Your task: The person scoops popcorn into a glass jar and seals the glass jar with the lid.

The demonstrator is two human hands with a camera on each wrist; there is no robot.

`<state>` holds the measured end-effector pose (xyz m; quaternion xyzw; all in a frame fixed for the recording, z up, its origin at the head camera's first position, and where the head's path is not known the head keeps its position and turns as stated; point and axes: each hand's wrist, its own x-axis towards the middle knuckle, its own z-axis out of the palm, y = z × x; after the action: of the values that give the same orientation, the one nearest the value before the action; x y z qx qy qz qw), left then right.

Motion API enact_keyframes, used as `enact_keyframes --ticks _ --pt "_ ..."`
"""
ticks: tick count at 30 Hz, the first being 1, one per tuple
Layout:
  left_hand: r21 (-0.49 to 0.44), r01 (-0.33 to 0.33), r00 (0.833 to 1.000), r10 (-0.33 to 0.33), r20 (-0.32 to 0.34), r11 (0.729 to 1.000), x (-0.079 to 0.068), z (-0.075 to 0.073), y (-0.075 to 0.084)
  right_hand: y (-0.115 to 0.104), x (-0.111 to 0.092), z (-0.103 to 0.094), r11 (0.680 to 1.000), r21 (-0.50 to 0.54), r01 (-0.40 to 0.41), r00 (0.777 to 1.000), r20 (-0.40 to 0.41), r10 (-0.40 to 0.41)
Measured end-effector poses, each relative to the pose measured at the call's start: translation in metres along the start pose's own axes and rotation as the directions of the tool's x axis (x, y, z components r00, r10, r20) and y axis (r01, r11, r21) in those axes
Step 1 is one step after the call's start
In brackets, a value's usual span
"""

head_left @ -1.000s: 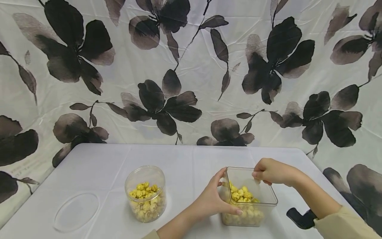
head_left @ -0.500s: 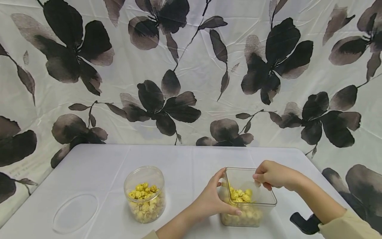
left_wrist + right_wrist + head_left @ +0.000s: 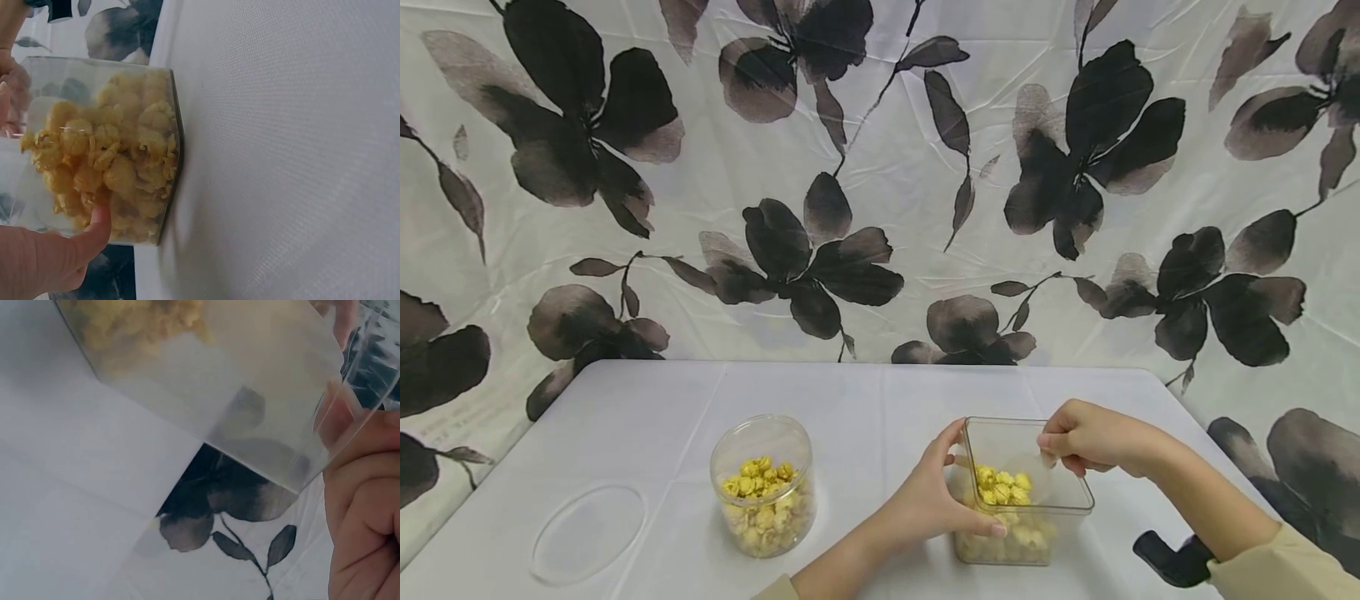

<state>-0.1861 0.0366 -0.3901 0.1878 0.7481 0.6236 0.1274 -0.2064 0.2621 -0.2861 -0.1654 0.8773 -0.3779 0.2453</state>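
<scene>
A clear rectangular box (image 3: 1071, 508), part filled with yellow popcorn (image 3: 1002, 487), stands on the white table at the right. My left hand (image 3: 928, 496) grips its left side, thumb on the front wall; the left wrist view shows a fingertip (image 3: 100, 219) pressed to the plastic over the popcorn (image 3: 119, 150). At the box's right rim my right hand (image 3: 1093, 437), fingers curled, pinches a pale translucent utensil (image 3: 1047, 458) that reaches down inside. Its exact kind I cannot tell. In the right wrist view the curled fingers (image 3: 362, 487) lie at the box's rim.
A round clear jar (image 3: 765, 533) of popcorn stands left of my left hand. Farther left lies a flat translucent round lid (image 3: 587, 533). A black curved object (image 3: 1172, 558) sits by the right sleeve. A floral cloth (image 3: 820, 125) hangs behind the table (image 3: 865, 417).
Inside the box the popcorn has shifted toward the left wall and shows less on the right. My right hand has moved slightly right; my left hand keeps its grip.
</scene>
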Motion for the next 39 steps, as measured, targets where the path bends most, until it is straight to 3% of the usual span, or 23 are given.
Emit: enact_keyframes --ticks 15,32,39 --pt "0.0 -0.008 1.0 0.008 0.007 1.0 0.0005 -0.001 0.0006 0.002 -0.0015 0.0015 0.998 0.052 0.036 0.999 0.027 -0.038" --pt "-0.002 0.015 1.0 -0.015 0.026 1.0 -0.0011 -0.0038 0.0031 0.0001 -0.0008 0.0039 0.998 0.06 0.017 0.999 0.051 -0.02" --pt "0.006 0.001 1.0 -0.001 0.025 1.0 0.0003 -0.0027 0.0012 0.0011 -0.0046 0.0003 0.994 0.108 -0.024 0.999 0.039 0.019"
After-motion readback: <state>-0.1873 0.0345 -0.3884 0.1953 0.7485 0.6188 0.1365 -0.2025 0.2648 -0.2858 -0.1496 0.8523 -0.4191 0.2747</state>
